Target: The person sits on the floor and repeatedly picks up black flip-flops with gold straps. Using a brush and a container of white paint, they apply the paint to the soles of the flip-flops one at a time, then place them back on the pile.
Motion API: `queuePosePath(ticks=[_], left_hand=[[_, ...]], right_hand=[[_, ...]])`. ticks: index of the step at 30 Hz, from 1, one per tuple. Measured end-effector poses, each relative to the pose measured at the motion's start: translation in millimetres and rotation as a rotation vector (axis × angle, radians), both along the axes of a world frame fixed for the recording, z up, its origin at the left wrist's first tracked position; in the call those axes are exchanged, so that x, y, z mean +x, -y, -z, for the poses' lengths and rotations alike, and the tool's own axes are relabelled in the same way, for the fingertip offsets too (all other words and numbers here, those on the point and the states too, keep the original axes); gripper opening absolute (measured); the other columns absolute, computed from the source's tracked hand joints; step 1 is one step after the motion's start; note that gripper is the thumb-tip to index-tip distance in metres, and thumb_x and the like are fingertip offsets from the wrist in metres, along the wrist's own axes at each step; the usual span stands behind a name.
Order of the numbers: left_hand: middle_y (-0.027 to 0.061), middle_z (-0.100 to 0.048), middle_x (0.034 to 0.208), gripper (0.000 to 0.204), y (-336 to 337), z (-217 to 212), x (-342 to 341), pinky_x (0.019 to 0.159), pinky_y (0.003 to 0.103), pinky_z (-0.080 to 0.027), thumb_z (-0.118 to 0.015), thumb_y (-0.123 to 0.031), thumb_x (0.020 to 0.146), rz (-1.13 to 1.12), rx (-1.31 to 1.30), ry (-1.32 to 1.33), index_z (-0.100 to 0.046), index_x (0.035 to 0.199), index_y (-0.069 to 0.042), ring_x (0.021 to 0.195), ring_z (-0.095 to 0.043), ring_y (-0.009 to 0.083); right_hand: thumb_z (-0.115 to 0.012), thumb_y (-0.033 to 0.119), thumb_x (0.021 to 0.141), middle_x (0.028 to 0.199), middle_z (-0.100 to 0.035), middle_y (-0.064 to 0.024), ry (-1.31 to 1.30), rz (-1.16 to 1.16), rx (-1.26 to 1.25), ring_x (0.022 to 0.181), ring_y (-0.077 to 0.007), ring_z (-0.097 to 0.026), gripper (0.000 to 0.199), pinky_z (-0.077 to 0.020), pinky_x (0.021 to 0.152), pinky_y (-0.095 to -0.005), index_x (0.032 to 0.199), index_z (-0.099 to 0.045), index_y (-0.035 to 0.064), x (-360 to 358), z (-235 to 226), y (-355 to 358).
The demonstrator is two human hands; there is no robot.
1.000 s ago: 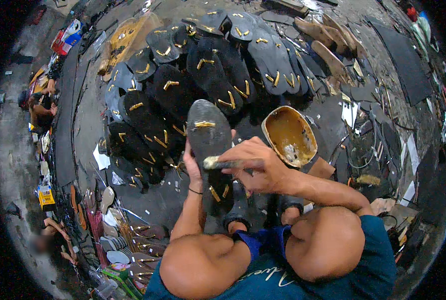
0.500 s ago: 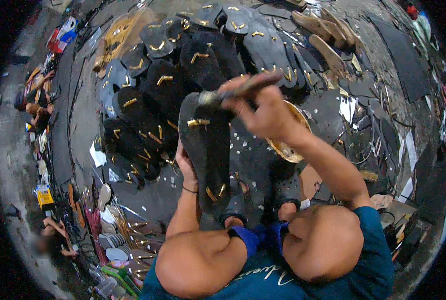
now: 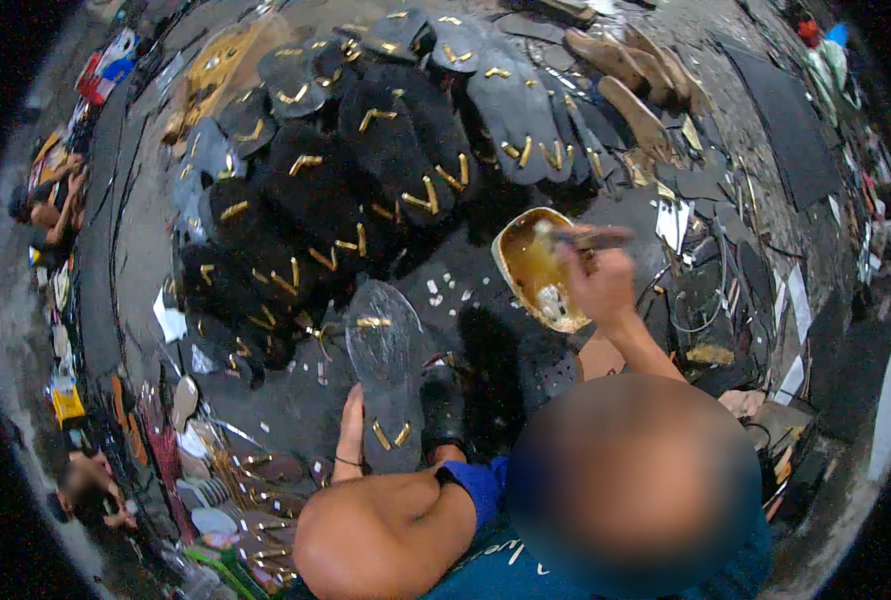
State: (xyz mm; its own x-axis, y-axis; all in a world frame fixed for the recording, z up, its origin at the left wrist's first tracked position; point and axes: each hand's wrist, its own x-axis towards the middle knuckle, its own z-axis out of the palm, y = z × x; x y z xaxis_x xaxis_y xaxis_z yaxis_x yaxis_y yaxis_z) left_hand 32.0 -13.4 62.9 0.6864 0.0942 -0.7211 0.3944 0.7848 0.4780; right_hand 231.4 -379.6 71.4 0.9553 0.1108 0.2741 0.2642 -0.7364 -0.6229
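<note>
My left hand (image 3: 352, 422) holds a dark shoe sole (image 3: 384, 365) from its left side, most of its fingers hidden behind it. Gold strap ends lie on the sole, one near its far end and a V-shaped pair lower down. Its far part looks wet and shiny. My right hand (image 3: 603, 285) is closed round a brush (image 3: 596, 239), somewhat blurred. The brush tip is over a shallow, pale-rimmed container (image 3: 501, 262) of amber, glue-like liquid. A whitish lump sits in the container's near end.
Many dark soles with gold strap ends (image 3: 311, 170) are spread ahead and to the left. Brown foot-shaped forms (image 3: 631, 65) lie far right. Scraps, a dark sheet (image 3: 781, 130) and white pieces (image 3: 673, 222) litter the right. Strap bundles (image 3: 236, 450) lie near left; other people (image 3: 56, 205) sit at the left edge.
My right hand has moved the brush rightward off the sole, to the container. The sole is lower and its far part now shines. The view has shifted a little.
</note>
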Motion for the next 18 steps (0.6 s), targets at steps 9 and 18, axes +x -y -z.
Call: queuePosePath(ticks=[9,18], left_hand=[[0.0155,-0.064,0.116,0.049,11.9,-19.0,57.4,0.087,0.04,-0.054,-0.032,-0.035,0.1,0.041,-0.022,0.059,-0.055,0.127,0.0,0.1,-0.065,0.0273],[0.0075,-0.067,0.1,0.042,74.8,-64.1,172.4,0.072,0.034,-0.057,-0.036,-0.039,0.099,0.051,0.012,0.44,-0.06,0.112,-0.007,0.084,-0.066,0.0199]], right_hand=[[-0.068,0.027,0.086,0.091,-0.067,-0.0221,-0.941,-0.365,-0.267,0.087,-0.0354,-0.067,0.03,-0.0525,0.079,-0.0426,0.097,-0.068,-0.0005,-32.6,-94.4,32.4],[-0.07,0.001,0.082,0.096,-0.068,-0.0108,0.075,-0.707,0.594,0.094,-0.024,-0.065,0.021,-0.0502,0.085,-0.0326,0.102,-0.066,0.0039,21.8,-89.9,-131.6]])
